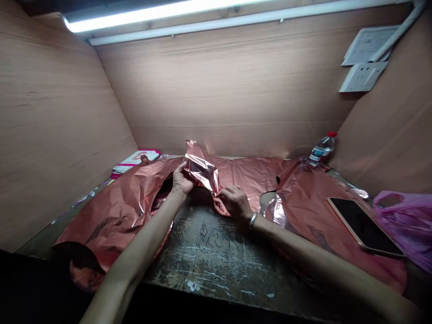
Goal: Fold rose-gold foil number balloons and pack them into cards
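Observation:
A large sheet of shiny rose-gold foil (246,173) spreads over the table, with curved cut-outs along its edges. Near the middle, one part of it stands up in creased folds. My left hand (183,180) grips the left side of that raised part, thumb on top and fingers partly behind it. To the right, my right hand (236,202) has its fingers curled closed on the lower edge of the same fold. A silver bracelet (253,220) circles my right wrist. Whether anything else is inside the right fingers is hidden.
On the right, a phone (364,225) lies on the foil beside a pink plastic bag (405,220). A red-capped water bottle (322,148) stands at the back right. White and pink cards (135,159) are stacked at the back left. Wooden panels (222,90) enclose the scratched table (216,261).

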`<control>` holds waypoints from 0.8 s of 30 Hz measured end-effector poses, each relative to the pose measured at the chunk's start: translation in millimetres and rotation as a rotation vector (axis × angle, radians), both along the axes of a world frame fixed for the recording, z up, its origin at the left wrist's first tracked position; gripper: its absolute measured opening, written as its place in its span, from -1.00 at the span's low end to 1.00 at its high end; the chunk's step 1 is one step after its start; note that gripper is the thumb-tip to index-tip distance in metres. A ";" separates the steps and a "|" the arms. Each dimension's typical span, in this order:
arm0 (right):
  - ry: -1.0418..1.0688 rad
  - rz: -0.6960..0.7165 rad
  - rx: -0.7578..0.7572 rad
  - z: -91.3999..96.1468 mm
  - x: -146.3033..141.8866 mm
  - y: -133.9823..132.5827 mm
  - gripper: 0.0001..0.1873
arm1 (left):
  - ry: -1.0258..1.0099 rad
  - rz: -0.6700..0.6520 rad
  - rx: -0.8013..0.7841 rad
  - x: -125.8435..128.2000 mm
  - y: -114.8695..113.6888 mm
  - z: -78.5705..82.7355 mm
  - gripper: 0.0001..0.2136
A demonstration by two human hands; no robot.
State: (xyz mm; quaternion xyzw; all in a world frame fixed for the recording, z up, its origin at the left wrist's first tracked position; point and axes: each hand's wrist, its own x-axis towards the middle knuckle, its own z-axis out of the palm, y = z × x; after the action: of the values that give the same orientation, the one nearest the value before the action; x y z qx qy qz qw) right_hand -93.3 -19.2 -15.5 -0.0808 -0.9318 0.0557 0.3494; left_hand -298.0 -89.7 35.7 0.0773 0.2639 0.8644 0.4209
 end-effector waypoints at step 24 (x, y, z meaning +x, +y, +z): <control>0.259 0.049 -1.599 123.0 -150.6 27.6 -0.79 | 1.428 0.311 -0.726 28.6 -141.1 -13.9 -0.78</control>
State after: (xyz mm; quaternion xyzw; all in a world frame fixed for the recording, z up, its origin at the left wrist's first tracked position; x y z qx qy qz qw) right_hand -243.8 8.4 107.4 -0.2788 -0.5637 0.7214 0.2899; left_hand -269.4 -230.8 21.7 0.4309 0.7399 0.5161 0.0251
